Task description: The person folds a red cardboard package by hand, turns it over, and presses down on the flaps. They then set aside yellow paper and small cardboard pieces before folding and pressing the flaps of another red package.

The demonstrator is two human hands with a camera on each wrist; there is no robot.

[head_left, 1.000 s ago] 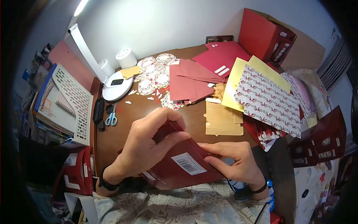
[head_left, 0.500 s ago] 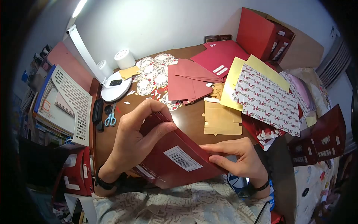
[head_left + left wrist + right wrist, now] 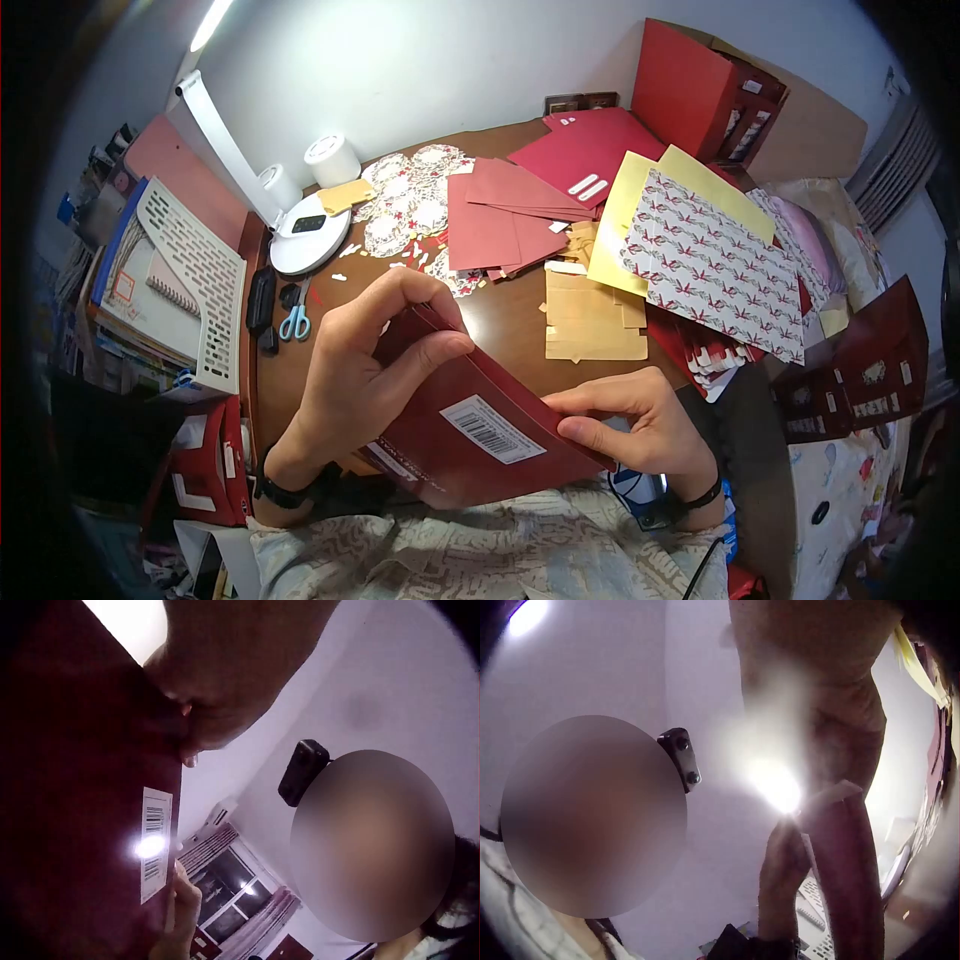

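A dark red folded card piece [image 3: 480, 400] with a white barcode label [image 3: 492, 429] is held tilted above the person's lap, in front of the desk. The left hand [image 3: 375, 365] grips its upper left end, fingers bent over the far side and thumb on the near face. At the right end, the right hand [image 3: 640, 425] pinches the upper edge between thumb and fingers. In the left wrist view the barcode label [image 3: 156, 844] faces the camera, with the left hand [image 3: 232, 667] above it. Glare partly hides the piece in the right wrist view.
Scissors [image 3: 295, 322] and a lamp base [image 3: 311, 235] are at the desk's left. Patterned cut-outs [image 3: 405, 205], pink-red sheets [image 3: 485, 235] and tan pieces [image 3: 595, 318] lie behind the hands. Patterned sheets [image 3: 715, 260] overlap at right; a red box [image 3: 690, 90] stands at the back right.
Since a second ago the left hand has shifted left and slightly up with its end of the red piece. The right hand keeps its pinch and has moved a little.
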